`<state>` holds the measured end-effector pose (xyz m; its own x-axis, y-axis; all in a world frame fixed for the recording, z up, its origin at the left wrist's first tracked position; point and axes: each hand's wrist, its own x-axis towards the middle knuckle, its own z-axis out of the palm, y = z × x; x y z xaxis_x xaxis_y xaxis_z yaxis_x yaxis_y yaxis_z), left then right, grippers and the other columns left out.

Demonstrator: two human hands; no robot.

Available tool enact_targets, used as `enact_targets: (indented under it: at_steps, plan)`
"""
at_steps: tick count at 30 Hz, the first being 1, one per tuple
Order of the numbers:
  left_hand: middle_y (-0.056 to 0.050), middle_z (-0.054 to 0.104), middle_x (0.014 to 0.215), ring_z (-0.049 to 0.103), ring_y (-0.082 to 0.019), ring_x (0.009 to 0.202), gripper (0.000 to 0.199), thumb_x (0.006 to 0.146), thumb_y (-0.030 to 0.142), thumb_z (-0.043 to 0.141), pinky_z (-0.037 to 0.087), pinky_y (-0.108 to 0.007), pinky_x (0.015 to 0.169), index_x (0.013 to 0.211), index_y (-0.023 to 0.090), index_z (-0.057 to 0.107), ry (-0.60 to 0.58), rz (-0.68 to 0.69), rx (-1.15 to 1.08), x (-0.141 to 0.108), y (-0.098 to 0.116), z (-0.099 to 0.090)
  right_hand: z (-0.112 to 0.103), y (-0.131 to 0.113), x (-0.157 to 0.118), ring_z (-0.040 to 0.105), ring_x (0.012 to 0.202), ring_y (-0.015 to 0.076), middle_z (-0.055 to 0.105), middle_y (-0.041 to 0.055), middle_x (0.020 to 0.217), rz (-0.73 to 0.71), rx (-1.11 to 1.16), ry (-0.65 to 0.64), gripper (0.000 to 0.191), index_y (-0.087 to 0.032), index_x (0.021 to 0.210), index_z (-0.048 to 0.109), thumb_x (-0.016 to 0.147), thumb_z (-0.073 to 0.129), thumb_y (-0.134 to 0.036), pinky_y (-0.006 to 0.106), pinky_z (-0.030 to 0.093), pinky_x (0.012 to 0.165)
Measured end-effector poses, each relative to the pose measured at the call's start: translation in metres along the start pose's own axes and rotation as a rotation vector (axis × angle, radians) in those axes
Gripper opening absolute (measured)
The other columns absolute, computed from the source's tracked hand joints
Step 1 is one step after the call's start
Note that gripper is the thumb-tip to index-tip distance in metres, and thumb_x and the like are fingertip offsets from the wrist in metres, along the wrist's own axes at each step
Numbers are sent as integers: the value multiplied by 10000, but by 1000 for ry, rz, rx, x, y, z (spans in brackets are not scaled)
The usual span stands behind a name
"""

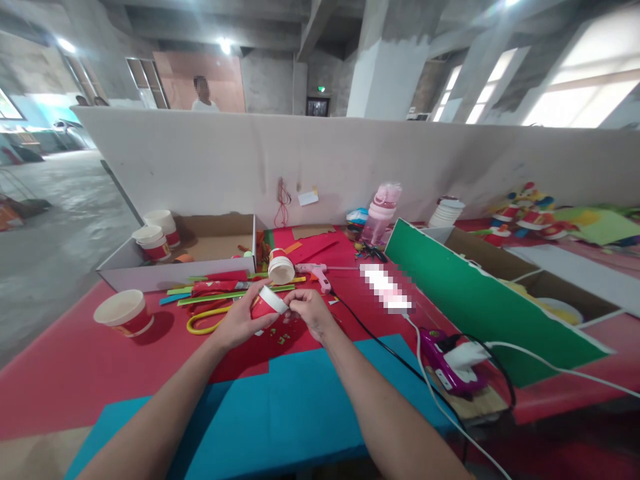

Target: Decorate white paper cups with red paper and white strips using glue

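Blue card (280, 413) covers the near part of the red counter (55, 380), a purple power strip (440, 363) at its right. Over the counter, the left hand (243, 320) has its grip closed around a tilted red-and-white cup (261, 307). The right hand (310, 312) is pinched at the cup's white end; what its grip holds, if anything, I cannot tell. Just beyond lie a pink glue gun (317, 272) and stacked cups (281, 268). Farther back, a box (185, 277) stands left and a pink bottle (381, 213) right, before a white partition (200, 153); past it, a person (204, 103).
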<state>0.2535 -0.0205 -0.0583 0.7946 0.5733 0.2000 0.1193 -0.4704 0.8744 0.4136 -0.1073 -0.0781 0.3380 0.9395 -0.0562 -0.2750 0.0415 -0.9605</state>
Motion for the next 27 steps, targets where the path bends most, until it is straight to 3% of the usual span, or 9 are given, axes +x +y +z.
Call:
enact_targets:
  at_steps: [4, 8, 14, 27]
  plan:
    - [-83, 563, 1236, 574, -253, 1019, 706, 734, 365, 685, 452, -329, 868, 1361, 201, 405, 2, -35, -59, 2, -1, 0, -3, -1, 0, 558, 448, 106, 607, -20, 484, 23, 78, -47, 87, -143, 632, 641, 584, 572, -161, 237, 467, 518]
    - [-83, 589, 1170, 575, -246, 1000, 676, 747, 391, 667, 460, -332, 866, 1342, 184, 420, 5, -99, -160, 2, 2, -2, -5, -6, -2, 596, 532, 112, 640, 4, 571, 75, 191, -151, 182, -125, 740, 673, 655, 693, -285, 269, 515, 608]
    - [-78, 598, 1157, 580, -245, 977, 677, 735, 409, 682, 476, -326, 822, 1332, 199, 442, 5, -120, -185, 1, 5, -2, -4, -6, -4, 596, 530, 92, 637, -21, 577, 77, 216, -162, 301, -141, 769, 657, 607, 804, -347, 247, 524, 629]
    - [-93, 589, 1160, 590, -221, 897, 703, 730, 413, 684, 493, -307, 744, 1344, 184, 429, 2, -115, -132, 3, -4, -3, -1, -1, 1, 621, 503, 123, 634, -18, 550, 42, 104, -105, 184, -139, 744, 625, 647, 688, -282, 291, 539, 618]
